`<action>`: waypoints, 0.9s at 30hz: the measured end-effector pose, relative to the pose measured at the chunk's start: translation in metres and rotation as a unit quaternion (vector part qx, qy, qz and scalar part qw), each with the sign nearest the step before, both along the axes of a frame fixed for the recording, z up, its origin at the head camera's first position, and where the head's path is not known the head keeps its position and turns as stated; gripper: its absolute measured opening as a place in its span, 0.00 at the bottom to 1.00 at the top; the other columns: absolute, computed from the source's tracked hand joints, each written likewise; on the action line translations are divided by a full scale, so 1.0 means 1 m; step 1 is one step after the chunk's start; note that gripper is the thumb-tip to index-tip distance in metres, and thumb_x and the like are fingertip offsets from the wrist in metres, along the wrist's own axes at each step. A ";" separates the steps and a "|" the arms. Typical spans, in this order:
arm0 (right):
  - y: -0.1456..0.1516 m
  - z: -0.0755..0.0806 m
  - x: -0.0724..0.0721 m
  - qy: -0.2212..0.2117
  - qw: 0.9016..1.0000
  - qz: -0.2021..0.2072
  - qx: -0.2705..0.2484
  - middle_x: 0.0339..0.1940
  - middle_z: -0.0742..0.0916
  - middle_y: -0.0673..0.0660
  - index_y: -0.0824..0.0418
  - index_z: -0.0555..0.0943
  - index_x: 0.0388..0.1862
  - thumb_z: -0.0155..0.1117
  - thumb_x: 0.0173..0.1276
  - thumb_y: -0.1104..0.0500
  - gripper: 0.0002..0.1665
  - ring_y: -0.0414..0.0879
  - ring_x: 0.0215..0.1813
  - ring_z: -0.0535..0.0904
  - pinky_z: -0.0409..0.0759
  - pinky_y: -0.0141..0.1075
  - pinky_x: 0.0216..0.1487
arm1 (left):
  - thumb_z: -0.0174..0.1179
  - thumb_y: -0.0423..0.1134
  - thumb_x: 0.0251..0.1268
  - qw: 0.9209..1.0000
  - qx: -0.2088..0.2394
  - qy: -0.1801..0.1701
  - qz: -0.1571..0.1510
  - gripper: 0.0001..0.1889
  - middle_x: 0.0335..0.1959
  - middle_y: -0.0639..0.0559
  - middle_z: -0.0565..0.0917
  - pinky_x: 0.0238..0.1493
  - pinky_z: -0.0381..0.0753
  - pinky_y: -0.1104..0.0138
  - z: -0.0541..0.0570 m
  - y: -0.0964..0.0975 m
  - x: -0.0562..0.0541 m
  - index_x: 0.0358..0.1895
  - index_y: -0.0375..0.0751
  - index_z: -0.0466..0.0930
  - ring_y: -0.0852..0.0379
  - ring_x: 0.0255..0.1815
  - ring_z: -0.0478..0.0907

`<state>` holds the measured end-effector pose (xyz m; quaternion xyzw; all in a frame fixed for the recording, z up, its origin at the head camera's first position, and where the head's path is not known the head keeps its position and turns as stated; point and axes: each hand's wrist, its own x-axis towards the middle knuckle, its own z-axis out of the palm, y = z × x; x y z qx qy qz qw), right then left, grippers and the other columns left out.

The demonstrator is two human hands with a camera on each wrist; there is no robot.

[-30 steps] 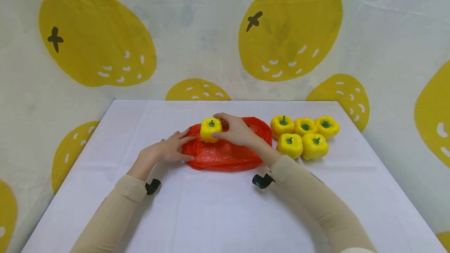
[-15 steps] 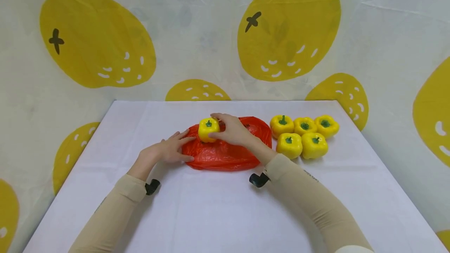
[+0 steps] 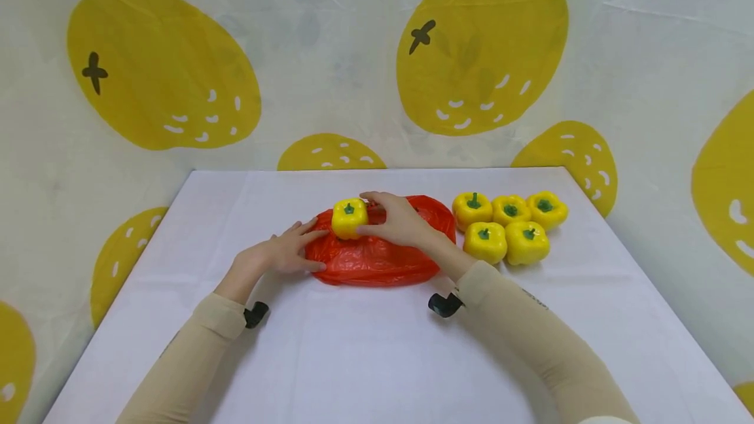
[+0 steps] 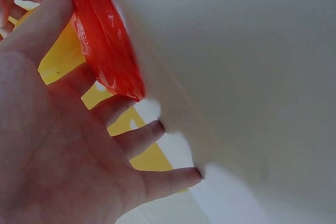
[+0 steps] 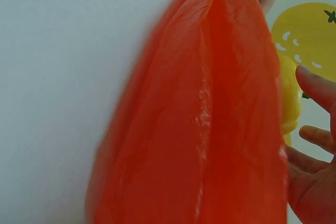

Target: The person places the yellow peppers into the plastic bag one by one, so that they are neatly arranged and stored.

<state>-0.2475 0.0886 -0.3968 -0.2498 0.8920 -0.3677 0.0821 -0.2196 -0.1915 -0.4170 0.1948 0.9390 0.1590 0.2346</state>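
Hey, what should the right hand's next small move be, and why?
I'd probably draw the right hand back toward the five peppers: its fingers look open rather than gripping, and the lone pepper sits stem-up at the red bag, seemingly needing no support.

white table [image 3: 365, 358] | pale backdrop [image 3: 330, 38] behind | large yellow fruit prints [image 3: 483, 51]

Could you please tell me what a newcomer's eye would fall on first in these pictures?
Probably the bright red plastic bag on the white table, with a yellow pepper over its left part, beside the right hand. Next, five more yellow peppers clustered just right of the bag. The big yellow fruits printed on the backdrop behind the table may also catch the eye.
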 end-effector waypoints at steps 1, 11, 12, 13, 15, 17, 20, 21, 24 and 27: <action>0.002 0.001 0.001 0.003 1.000 0.003 0.001 0.70 0.79 0.54 0.53 0.69 0.78 0.76 0.65 0.44 0.46 0.53 0.69 0.74 0.76 0.48 0.67 | 0.64 0.62 0.67 1.000 0.000 0.000 0.000 0.46 0.85 0.41 0.46 0.67 0.47 0.23 0.000 0.000 0.000 0.83 0.51 0.55 0.31 0.82 0.40; 0.024 0.014 0.018 0.035 0.998 0.046 0.014 0.70 0.79 0.53 0.55 0.72 0.75 0.74 0.68 0.47 0.40 0.52 0.71 0.73 0.77 0.51 0.66 | 0.65 0.60 0.66 1.000 0.006 -0.009 0.005 0.46 0.85 0.42 0.45 0.68 0.45 0.24 0.001 0.000 0.000 0.83 0.52 0.55 0.31 0.82 0.39; 0.026 0.016 0.020 0.036 0.998 0.048 0.015 0.70 0.80 0.52 0.55 0.73 0.74 0.74 0.68 0.47 0.40 0.51 0.70 0.74 0.77 0.51 0.66 | 0.65 0.60 0.66 1.000 0.007 -0.010 0.006 0.46 0.85 0.42 0.45 0.68 0.45 0.24 0.001 0.000 -0.001 0.83 0.52 0.56 0.31 0.82 0.39; 0.029 0.018 0.021 0.037 0.998 0.049 0.017 0.69 0.80 0.50 0.55 0.73 0.74 0.75 0.67 0.47 0.39 0.50 0.70 0.74 0.77 0.51 0.65 | 0.65 0.60 0.66 1.000 0.009 -0.010 0.005 0.46 0.85 0.41 0.45 0.68 0.45 0.24 0.001 0.000 -0.001 0.83 0.52 0.55 0.31 0.82 0.39; 0.035 0.024 0.025 0.038 0.998 0.050 0.021 0.68 0.81 0.48 0.54 0.74 0.73 0.75 0.67 0.47 0.38 0.48 0.68 0.75 0.78 0.50 0.65 | 0.65 0.60 0.66 1.000 0.007 -0.012 0.006 0.46 0.85 0.42 0.44 0.68 0.44 0.24 0.001 -0.001 -0.001 0.83 0.53 0.55 0.32 0.82 0.38; 0.042 0.030 0.027 0.039 0.998 0.050 0.023 0.67 0.81 0.48 0.54 0.76 0.72 0.75 0.67 0.49 0.36 0.48 0.67 0.76 0.77 0.50 0.66 | 0.65 0.60 0.66 1.000 0.007 -0.010 0.005 0.46 0.85 0.42 0.44 0.68 0.44 0.24 0.001 -0.001 -0.001 0.83 0.53 0.55 0.32 0.82 0.38; 0.053 0.038 0.029 0.040 0.998 0.052 0.021 0.65 0.82 0.49 0.55 0.77 0.70 0.75 0.68 0.50 0.33 0.50 0.66 0.77 0.76 0.50 0.66 | 0.65 0.60 0.67 1.000 0.007 -0.010 0.006 0.46 0.85 0.42 0.44 0.68 0.44 0.24 0.002 -0.001 -0.001 0.83 0.53 0.55 0.32 0.82 0.38; 0.056 0.040 0.028 0.041 0.997 0.055 0.018 0.65 0.83 0.50 0.55 0.77 0.70 0.74 0.68 0.52 0.33 0.50 0.66 0.77 0.75 0.50 0.67 | 0.65 0.60 0.66 1.000 0.008 -0.009 0.005 0.46 0.85 0.41 0.45 0.68 0.45 0.24 0.001 -0.002 -0.001 0.83 0.52 0.55 0.32 0.82 0.39; 0.070 0.046 0.028 0.035 0.998 0.058 0.013 0.64 0.83 0.51 0.56 0.78 0.69 0.74 0.69 0.52 0.31 0.50 0.65 0.77 0.75 0.51 0.67 | 0.65 0.60 0.66 1.000 0.009 -0.009 0.002 0.46 0.84 0.41 0.45 0.68 0.45 0.24 0.001 -0.002 -0.001 0.83 0.52 0.55 0.32 0.82 0.39; 0.086 0.051 0.026 0.033 0.998 0.058 0.006 0.63 0.84 0.52 0.57 0.78 0.68 0.73 0.70 0.53 0.29 0.50 0.66 0.77 0.76 0.52 0.66 | 0.65 0.61 0.66 1.000 0.006 -0.008 -0.001 0.46 0.84 0.41 0.46 0.68 0.46 0.24 0.001 -0.002 -0.002 0.83 0.51 0.55 0.31 0.82 0.40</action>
